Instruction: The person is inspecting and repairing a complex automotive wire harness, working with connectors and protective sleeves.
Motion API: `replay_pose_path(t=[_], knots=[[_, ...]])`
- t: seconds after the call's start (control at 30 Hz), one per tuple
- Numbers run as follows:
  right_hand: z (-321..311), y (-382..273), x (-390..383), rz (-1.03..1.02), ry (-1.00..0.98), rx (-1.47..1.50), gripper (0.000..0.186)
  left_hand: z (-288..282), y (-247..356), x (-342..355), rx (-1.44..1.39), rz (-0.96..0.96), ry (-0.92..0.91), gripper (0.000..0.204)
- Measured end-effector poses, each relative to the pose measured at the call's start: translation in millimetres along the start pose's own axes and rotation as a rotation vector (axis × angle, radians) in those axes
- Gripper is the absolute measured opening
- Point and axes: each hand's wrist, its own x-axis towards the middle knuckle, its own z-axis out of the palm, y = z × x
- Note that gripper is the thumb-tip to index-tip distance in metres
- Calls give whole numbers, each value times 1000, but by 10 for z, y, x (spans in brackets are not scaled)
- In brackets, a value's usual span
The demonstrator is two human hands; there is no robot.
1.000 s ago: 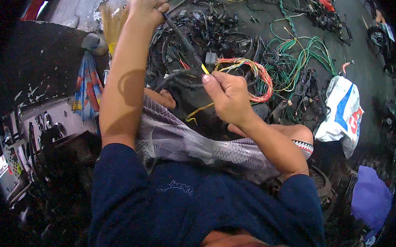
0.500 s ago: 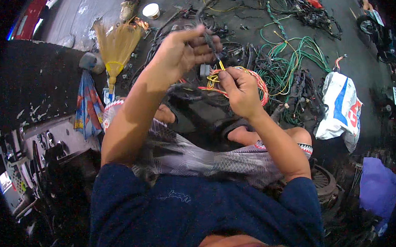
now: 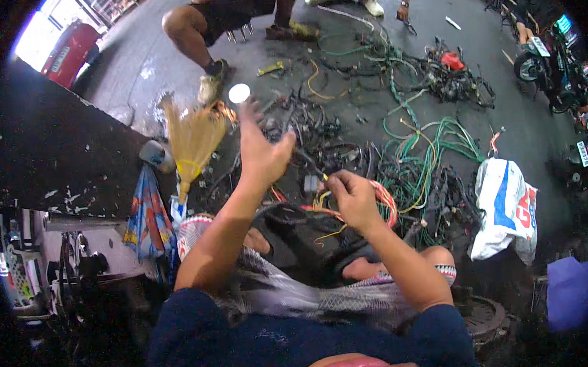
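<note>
My right hand (image 3: 353,197) is closed in a pinch on the tip of a yellow-and-black wire (image 3: 325,177). A dark stretch of this wire slants up and left toward the thumb of my left hand (image 3: 262,152). That hand is open, thumb apart and fingers stretched away from me, their tips smeared by motion. Beside and under my right hand hangs a loop of red, white and orange wires (image 3: 387,205). A grey connector (image 3: 312,184) sits just left of my right fingertips. Thin yellow wire ends hang below.
Black wiring (image 3: 297,117) and green wires (image 3: 448,135) lie heaped on the floor. A straw broom (image 3: 195,139) and white tub (image 3: 239,93) are at left, a white sack (image 3: 498,203) at right. Two people crouch beyond; one person's hand (image 3: 403,11) reaches down.
The view has tipped up, bringing the two crouching people in. My left hand has opened wider and moved left, away from my right hand, which keeps pinching the wire.
</note>
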Motion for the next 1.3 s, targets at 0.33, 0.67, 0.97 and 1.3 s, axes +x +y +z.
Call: replay_pose_path(t=[0.33, 0.67, 0.97, 1.3], knots=[[-384, -242, 80, -96, -77, -198, 15, 260, 119, -591, 357, 194, -669, 26], [-381, 18, 114, -347, 288, -640, 18, 267, 197, -471, 510, 11, -684, 30], [-319, 386, 337, -561, 403, -665, 17, 425, 178, -698, 98, -250, -935, 22], [-205, 334, 406, -533, 401, -627, 16, 353, -5, -543, 58, -452, -852, 22]])
